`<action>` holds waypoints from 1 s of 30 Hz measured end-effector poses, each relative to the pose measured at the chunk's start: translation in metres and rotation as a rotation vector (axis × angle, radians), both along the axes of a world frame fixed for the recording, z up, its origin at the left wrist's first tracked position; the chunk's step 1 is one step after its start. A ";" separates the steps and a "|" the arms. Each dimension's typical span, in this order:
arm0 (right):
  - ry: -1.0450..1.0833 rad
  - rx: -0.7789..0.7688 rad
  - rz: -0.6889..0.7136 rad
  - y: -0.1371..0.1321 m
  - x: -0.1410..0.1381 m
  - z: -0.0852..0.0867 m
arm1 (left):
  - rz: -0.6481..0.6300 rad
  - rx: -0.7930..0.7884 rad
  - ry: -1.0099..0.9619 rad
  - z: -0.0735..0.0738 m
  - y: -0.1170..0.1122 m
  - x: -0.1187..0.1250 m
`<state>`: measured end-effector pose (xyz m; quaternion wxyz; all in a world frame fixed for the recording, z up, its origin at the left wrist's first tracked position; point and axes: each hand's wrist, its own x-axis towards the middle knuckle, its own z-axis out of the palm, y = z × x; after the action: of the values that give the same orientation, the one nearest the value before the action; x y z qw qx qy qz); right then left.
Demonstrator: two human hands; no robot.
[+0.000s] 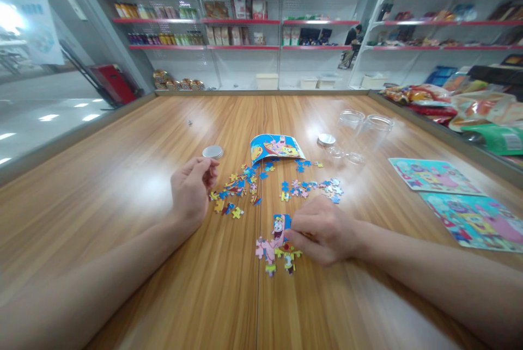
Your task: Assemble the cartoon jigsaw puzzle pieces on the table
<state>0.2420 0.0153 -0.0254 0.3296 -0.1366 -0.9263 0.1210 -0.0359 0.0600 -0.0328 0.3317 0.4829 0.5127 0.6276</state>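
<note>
Joined jigsaw pieces (267, 251) with a pink cartoon figure and some yellow parts lie on the table in front of me. Over their right edge is my right hand (322, 227), its fingers closed at the pieces; whatever they pinch is hidden. My left hand (192, 186) is held in a pinch left of a heap of loose puzzle pieces (245, 178), and I cannot make out anything in it. More loose pieces (306, 188) lie beyond my right hand. A curved picture card (278, 147) with the cartoon stands behind the heaps.
Round metal lids (213, 152) lie beyond my left hand, another lid (326, 140) near two clear jars (373, 132). Two picture boards (476, 221) lie at the right. Bagged goods (486, 110) line the right edge; stocked shelves (239, 22) stand behind the table (163, 295).
</note>
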 end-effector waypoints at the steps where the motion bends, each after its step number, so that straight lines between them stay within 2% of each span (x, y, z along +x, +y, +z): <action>1: 0.001 0.004 0.000 0.000 0.000 0.000 | 0.008 -0.012 0.041 0.000 0.000 -0.001; 7: -0.008 0.001 0.017 -0.001 0.001 -0.002 | -0.021 -0.118 0.314 -0.003 -0.002 -0.008; 11: 0.000 -0.015 0.031 0.000 0.001 -0.002 | -0.056 -0.134 0.385 -0.006 -0.001 -0.008; 14: -0.011 -0.035 0.040 0.000 0.000 -0.002 | -0.075 -0.123 0.416 -0.002 -0.003 -0.005; 16: -0.016 -0.035 0.043 0.000 0.000 -0.003 | -0.076 -0.065 0.587 0.005 -0.007 -0.004; 18: -0.023 -0.026 0.038 0.000 0.000 -0.003 | -0.093 0.029 1.008 0.016 -0.011 -0.005; 19: -0.028 -0.020 0.034 -0.001 0.000 -0.003 | -0.127 0.027 1.211 0.021 -0.013 -0.008; 20: -0.033 -0.013 0.031 -0.001 0.000 -0.003 | -0.158 -0.021 1.371 0.026 -0.015 -0.011; 22: -0.035 0.002 0.024 -0.001 -0.001 -0.003 | -0.235 -0.202 1.567 0.034 -0.017 -0.020; 24: -0.026 0.011 0.024 -0.001 -0.003 -0.002 | -0.295 -0.332 1.663 0.037 -0.016 -0.030; 30: -0.051 0.000 0.035 0.000 -0.004 -0.002 | -0.334 -0.393 1.684 0.037 -0.006 -0.039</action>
<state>0.2377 0.0150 -0.0274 0.3038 -0.1233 -0.9367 0.1230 -0.0746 0.0539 0.0045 0.0083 0.7883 0.6082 -0.0930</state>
